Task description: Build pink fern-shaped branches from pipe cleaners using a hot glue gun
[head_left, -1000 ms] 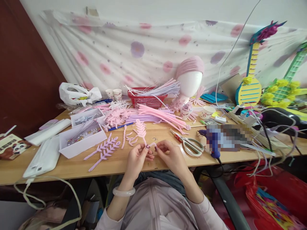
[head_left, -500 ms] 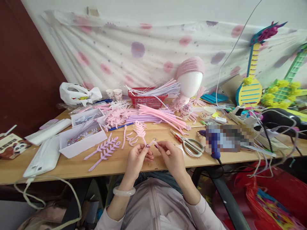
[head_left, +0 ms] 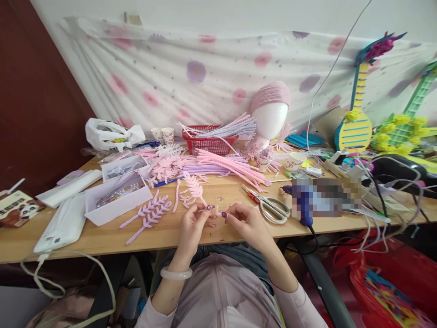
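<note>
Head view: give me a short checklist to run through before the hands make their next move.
1. Pink sprig gripped: ok, its stem runs into the left hand's fingertips.
2. Small pink piece under control: ok, at the right hand's fingertips.
3. Piece fastened to the sprig: cannot tell, fingers hide the stem's end.
4. Scissors uncovered: ok, on the table beside the right hand.
5. Blue glue gun switched off: cannot tell.

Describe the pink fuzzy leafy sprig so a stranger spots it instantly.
At the light-brown wooden table, find the bare left hand. From it extends the pink fuzzy leafy sprig, whose colour sets it apart from the lilac leafy sprigs lying leftward.
</note>
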Demonstrator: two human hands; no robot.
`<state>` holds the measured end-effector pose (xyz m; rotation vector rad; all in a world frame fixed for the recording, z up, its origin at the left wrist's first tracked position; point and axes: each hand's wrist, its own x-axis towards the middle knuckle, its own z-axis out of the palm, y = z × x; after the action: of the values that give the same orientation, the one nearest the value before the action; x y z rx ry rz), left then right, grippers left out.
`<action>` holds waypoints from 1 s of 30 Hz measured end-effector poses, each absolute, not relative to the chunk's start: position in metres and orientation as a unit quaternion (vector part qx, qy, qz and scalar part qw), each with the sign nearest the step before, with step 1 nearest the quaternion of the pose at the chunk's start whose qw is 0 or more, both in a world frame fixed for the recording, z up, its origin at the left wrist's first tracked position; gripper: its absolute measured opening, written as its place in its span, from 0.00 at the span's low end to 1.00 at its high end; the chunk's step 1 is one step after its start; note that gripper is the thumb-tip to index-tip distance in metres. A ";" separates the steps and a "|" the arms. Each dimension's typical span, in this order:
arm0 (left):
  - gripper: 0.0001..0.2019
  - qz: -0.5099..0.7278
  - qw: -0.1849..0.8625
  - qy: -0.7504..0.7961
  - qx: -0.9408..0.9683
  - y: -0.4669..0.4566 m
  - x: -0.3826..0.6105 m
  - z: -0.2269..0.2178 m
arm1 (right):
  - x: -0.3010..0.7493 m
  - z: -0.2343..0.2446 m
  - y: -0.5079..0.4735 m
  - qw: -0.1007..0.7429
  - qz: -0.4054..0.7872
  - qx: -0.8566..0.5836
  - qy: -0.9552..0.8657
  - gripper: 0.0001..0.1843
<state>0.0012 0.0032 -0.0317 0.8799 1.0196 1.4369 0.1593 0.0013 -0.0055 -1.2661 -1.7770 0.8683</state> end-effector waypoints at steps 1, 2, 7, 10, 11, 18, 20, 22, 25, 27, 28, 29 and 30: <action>0.15 0.608 0.552 0.427 0.379 0.003 0.001 -0.032 | 0.161 -0.005 0.002 0.381 0.362 -0.493 -0.693 0.12; 0.15 0.606 0.553 0.423 0.386 0.003 0.001 -0.032 | 0.161 -0.005 0.004 0.378 0.376 -0.490 -0.690 0.13; 0.14 0.594 0.549 0.421 0.411 0.003 0.000 -0.034 | 0.160 -0.010 0.008 0.383 0.414 -0.481 -0.672 0.14; 0.13 0.595 0.544 0.424 0.413 0.004 0.000 -0.035 | 0.158 -0.014 0.008 0.401 0.433 -0.485 -0.645 0.15; 0.13 0.595 0.543 0.424 0.414 0.004 0.000 -0.035 | 0.157 -0.014 0.008 0.403 0.439 -0.486 -0.640 0.16; 0.12 0.608 0.530 0.443 0.391 0.003 0.000 -0.035 | 0.156 -0.017 0.007 0.438 0.461 -0.474 -0.609 0.17; 0.13 0.627 0.520 0.445 0.371 0.004 0.000 -0.035 | 0.154 -0.019 0.005 0.467 0.468 -0.465 -0.589 0.17; 0.14 0.642 0.513 0.445 0.355 0.004 0.000 -0.035 | 0.151 -0.021 0.003 0.494 0.475 -0.460 -0.565 0.17; 0.14 0.651 0.505 0.448 0.346 0.004 0.000 -0.035 | 0.148 -0.025 0.000 0.520 0.473 -0.465 -0.538 0.17; 0.14 0.653 0.502 0.450 0.345 0.003 0.001 -0.034 | 0.146 -0.027 -0.001 0.531 0.467 -0.470 -0.528 0.17; 0.14 0.653 0.501 0.450 0.346 0.003 0.001 -0.034 | 0.146 -0.027 -0.001 0.534 0.466 -0.472 -0.523 0.17; 0.14 0.652 0.501 0.451 0.346 0.003 0.001 -0.034 | 0.146 -0.028 -0.001 0.537 0.467 -0.474 -0.518 0.18; 0.14 0.651 0.503 0.451 0.347 0.003 0.000 -0.034 | 0.145 -0.028 -0.002 0.539 0.470 -0.476 -0.511 0.18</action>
<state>0.0004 0.0027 -0.0340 0.8380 1.0885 1.5711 0.1454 -0.0016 -0.0278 -1.1329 -1.2160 1.1172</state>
